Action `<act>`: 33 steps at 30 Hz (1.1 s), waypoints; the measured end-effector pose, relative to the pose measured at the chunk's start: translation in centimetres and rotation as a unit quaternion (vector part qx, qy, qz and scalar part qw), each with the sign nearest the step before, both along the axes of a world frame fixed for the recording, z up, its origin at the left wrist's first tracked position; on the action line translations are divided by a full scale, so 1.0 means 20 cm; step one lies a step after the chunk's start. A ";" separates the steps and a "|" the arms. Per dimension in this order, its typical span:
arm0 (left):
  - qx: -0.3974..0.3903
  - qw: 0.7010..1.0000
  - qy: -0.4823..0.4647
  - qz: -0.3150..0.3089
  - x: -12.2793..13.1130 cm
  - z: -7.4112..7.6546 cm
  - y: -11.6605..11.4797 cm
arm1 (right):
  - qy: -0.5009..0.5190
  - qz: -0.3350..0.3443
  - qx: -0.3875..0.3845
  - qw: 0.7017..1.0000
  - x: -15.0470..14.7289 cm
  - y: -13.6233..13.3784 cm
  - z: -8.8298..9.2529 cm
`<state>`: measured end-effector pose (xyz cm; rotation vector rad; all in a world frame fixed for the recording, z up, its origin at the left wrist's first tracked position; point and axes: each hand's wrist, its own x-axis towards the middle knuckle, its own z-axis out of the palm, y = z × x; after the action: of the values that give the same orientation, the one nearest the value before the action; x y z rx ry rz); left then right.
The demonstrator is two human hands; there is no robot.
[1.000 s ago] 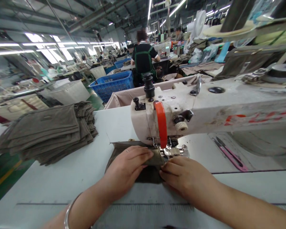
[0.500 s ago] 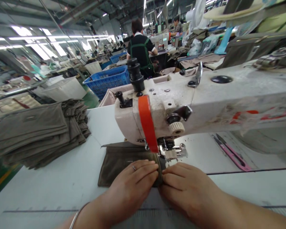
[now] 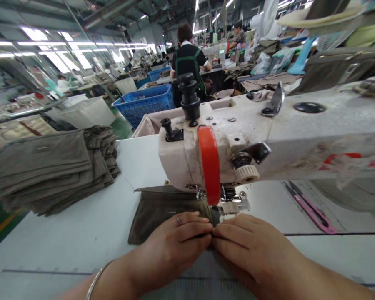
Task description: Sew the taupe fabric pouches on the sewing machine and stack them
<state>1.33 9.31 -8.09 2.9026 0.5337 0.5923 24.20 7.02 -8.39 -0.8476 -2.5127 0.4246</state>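
Workshop — blue basket (image 3: 146, 104); hands (image 3: 175, 241) (image 3: 250, 246) on fabric (image 3: 156, 212)

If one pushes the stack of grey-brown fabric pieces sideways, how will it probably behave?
The stack of fabric pieces would probably shear apart, since its layers lie fanned and uneven. Its sagging edges suggest floppy cloth. The smooth table likely lets it slide.

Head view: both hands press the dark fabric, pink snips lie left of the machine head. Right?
No. The head view shows the pink snips right of the machine head, not left. Left hand and right hand do press the dark fabric.
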 end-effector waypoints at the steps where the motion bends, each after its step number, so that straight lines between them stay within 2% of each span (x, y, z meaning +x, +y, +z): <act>1: -0.003 1.000 0.003 -0.007 0.00 0.00 0.01 | 0.001 0.000 0.001 1.000 0.00 0.00 0.00; 7: 0.006 1.000 0.016 -0.021 -0.01 0.00 0.07 | 0.040 -0.006 0.031 0.999 -0.03 0.00 -0.04; 11: 0.022 0.999 0.023 -0.014 0.00 0.01 0.10 | 0.045 -0.022 0.021 0.999 -0.02 0.02 -0.03; 15: 0.021 0.999 0.030 0.004 -0.01 0.01 0.10 | 0.041 -0.027 -0.014 0.999 0.02 0.04 -0.01; 28: -0.014 1.000 0.020 -0.007 -0.03 -0.02 0.08 | 0.026 -0.020 -0.022 0.999 0.04 0.05 -0.02; 33: -0.032 0.999 -0.018 0.011 -0.01 -0.04 0.08 | 0.035 -0.017 -0.030 0.999 0.04 0.06 -0.03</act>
<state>1.06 10.83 -8.90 2.8243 0.5705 0.6174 25.05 8.25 -9.04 -0.8809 -2.4289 0.5107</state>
